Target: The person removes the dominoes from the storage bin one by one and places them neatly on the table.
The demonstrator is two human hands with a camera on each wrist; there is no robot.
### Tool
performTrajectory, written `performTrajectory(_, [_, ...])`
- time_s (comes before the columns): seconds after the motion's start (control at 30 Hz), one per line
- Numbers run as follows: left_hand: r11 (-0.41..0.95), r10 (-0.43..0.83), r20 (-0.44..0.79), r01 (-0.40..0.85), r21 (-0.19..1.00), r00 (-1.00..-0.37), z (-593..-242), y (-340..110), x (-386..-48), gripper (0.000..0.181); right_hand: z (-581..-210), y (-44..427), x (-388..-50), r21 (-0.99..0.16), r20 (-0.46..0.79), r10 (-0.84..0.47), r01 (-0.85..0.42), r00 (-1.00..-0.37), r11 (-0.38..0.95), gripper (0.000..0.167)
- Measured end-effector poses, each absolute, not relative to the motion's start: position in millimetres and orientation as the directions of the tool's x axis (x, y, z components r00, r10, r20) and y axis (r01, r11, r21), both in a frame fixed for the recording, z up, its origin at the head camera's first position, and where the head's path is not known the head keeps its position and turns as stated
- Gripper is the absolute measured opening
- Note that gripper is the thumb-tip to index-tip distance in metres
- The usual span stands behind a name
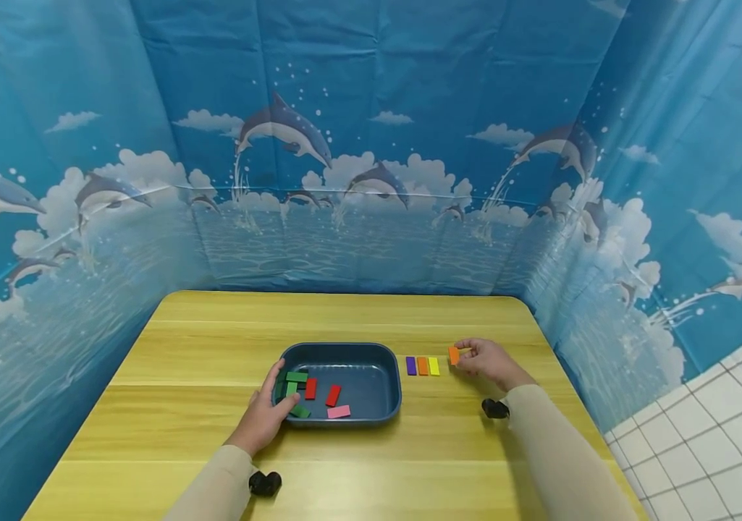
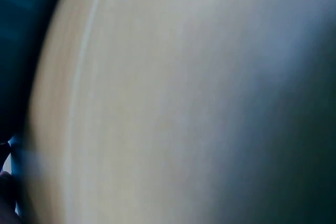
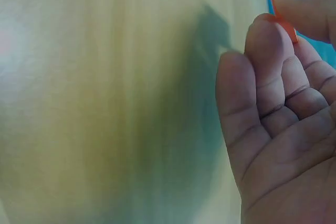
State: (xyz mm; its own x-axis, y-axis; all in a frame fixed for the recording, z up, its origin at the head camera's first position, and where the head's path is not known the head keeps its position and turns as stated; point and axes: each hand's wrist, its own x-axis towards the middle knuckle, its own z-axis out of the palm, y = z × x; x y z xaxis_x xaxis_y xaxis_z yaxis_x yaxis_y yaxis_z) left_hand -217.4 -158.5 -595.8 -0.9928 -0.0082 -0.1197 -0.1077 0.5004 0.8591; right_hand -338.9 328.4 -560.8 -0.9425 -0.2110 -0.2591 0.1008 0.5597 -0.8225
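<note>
Between the thumb and fingertips of my right hand [image 1: 484, 363] is a small orange block [image 1: 453, 355], held just above the table. The right wrist view shows this orange block [image 3: 286, 22] pinched at an angle, with the other fingers lightly bent. A purple block [image 1: 411, 366], another orange block [image 1: 423, 367] and a yellow block [image 1: 433, 367] lie in a row to its left. My left hand [image 1: 265, 414] rests on the left side of a dark blue tray [image 1: 371, 346], fingers extended along the rim and thumb reaching inside. The left wrist view is mostly blurred table.
Inside the tray are several green blocks [image 1: 297, 377], red blocks [image 1: 334, 395] and a pink block [image 1: 339, 412]. Everything stands on a yellow wooden table [image 1: 371, 470]. A blue dolphin-print curtain [image 1: 371, 246] hangs behind and beside it.
</note>
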Motion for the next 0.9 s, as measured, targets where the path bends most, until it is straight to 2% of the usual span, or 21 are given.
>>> performTrajectory(0.37, [0.499,-0.004,-0.127,-0.112,0.86,-0.992,-596,-160,-217,0.077,-586,326,-340,-0.794,-0.255,-0.173,0.104,-0.951,0.599,0.056])
performTrajectory(0.9, [0.508,-0.006,-0.128,-0.114,0.854,-0.992,-595,-158,-215,0.076,-583,319,-332,-0.737,-0.211,-0.206,0.017,-0.956,0.676,0.053])
